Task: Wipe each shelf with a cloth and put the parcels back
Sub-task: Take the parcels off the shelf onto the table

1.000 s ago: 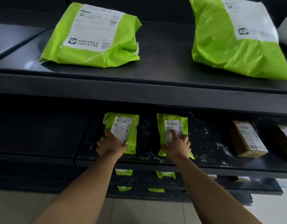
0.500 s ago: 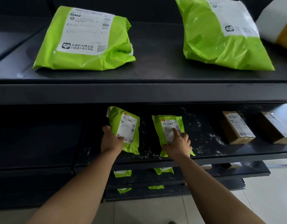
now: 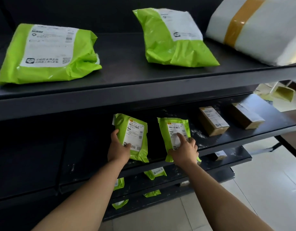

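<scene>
Two hands reach to the front of the middle shelf (image 3: 235, 133), and two small green parcels lie there, one under each.

The left hand (image 3: 118, 151) grips the left small parcel (image 3: 132, 135) by its lower left corner, thumb on the label, with the parcel's near end overhanging the middle shelf's edge. The right hand (image 3: 184, 150) holds the lower end of the right small parcel (image 3: 174, 129), its index finger straight along the label and the other fingers curled at the right edge.

Below the middle shelf, four green parcel ends (image 3: 154, 173) and one small box (image 3: 219, 155) show.

Farther right on the middle shelf, amid white specks, stand two brown boxes (image 3: 213, 120), well apart from the hands.

Above the middle shelf lie two large green parcels (image 3: 48, 54) and one white taped parcel (image 3: 260, 29).
</scene>
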A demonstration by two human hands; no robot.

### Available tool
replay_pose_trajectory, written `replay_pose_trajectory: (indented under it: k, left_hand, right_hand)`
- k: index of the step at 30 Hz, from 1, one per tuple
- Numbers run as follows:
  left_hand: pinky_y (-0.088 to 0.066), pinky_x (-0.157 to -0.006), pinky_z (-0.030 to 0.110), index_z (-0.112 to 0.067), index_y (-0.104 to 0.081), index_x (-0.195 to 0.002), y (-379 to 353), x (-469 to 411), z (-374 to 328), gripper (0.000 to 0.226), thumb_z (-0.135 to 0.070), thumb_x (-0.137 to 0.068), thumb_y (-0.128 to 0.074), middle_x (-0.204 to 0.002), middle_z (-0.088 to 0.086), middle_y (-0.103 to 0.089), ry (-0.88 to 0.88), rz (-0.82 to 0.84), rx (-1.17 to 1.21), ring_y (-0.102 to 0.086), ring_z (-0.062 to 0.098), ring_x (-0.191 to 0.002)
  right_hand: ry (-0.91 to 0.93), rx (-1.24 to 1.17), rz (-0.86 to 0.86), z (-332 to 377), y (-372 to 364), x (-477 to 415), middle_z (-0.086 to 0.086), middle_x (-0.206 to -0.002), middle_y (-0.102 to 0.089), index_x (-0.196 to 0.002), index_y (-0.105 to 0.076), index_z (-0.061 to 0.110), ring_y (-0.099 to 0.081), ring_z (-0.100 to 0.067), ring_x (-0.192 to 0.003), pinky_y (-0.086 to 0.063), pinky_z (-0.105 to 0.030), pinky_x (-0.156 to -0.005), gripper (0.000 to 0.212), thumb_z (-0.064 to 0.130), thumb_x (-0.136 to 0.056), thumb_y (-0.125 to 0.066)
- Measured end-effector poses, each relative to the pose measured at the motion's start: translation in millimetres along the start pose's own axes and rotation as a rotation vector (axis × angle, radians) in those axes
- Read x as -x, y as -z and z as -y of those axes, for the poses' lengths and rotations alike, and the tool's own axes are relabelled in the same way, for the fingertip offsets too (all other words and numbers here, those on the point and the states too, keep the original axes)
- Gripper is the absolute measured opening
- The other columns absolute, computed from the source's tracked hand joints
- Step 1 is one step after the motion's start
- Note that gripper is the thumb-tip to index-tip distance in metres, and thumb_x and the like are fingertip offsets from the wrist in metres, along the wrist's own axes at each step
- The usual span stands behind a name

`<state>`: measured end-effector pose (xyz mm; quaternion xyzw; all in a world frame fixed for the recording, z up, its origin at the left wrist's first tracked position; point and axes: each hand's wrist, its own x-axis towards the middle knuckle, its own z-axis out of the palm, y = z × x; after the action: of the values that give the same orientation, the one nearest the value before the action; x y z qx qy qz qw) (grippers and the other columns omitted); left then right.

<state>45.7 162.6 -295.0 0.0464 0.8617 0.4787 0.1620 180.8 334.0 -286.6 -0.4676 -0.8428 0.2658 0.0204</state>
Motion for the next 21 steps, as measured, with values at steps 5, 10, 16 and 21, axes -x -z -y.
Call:
replay_pose_trajectory:
  k: [5,10,16,21]
  left_hand:
    - [-0.055,-0.071,0.037,-0.032,-0.024,-0.145,-31,17,-22,0.071,-0.011,-0.089,-0.064,-0.129,0.006,-0.057,-0.092,0.085,-0.063,-0.064,0.028,-0.099]
    - [-0.055,-0.081,0.040,-0.033,-0.025,-0.145,-75,41,-49,0.072,-0.011,-0.089,-0.064,-0.131,0.006,-0.055,-0.171,0.183,-0.091,-0.061,0.028,-0.106]
    - [-0.055,-0.083,0.038,-0.037,-0.028,-0.144,-151,81,-84,0.074,-0.010,-0.087,-0.066,-0.130,0.006,-0.052,-0.282,0.371,-0.122,-0.059,0.025,-0.106]
    - [-0.055,-0.084,0.035,-0.032,-0.045,-0.135,-222,128,-111,0.060,-0.005,-0.086,-0.067,-0.125,0.006,-0.057,-0.324,0.526,-0.126,-0.060,0.023,-0.105]
  right_hand:
    - [-0.055,-0.039,-0.056,-39,26,7,-0.015,-0.150,-0.022,-0.145,-0.028,0.042,-0.030,-0.038,-0.132,-0.028,-0.050,-0.109,0.076,0.036,-0.080,-0.066]
    - [-0.136,-0.079,-0.105,-87,55,11,-0.013,-0.149,-0.024,-0.144,-0.031,0.046,-0.029,-0.036,-0.133,-0.029,-0.050,-0.109,0.074,0.040,-0.079,-0.066]
    - [-0.237,-0.118,-0.171,-166,102,17,-0.013,-0.147,-0.027,-0.143,-0.034,0.044,-0.033,-0.036,-0.131,-0.032,-0.048,-0.109,0.075,0.037,-0.076,-0.068]
    - [-0.312,-0.147,-0.235,-240,142,26,-0.012,-0.141,-0.032,-0.143,-0.035,0.043,-0.036,-0.034,-0.127,-0.035,-0.047,-0.106,0.075,0.038,-0.076,-0.068]
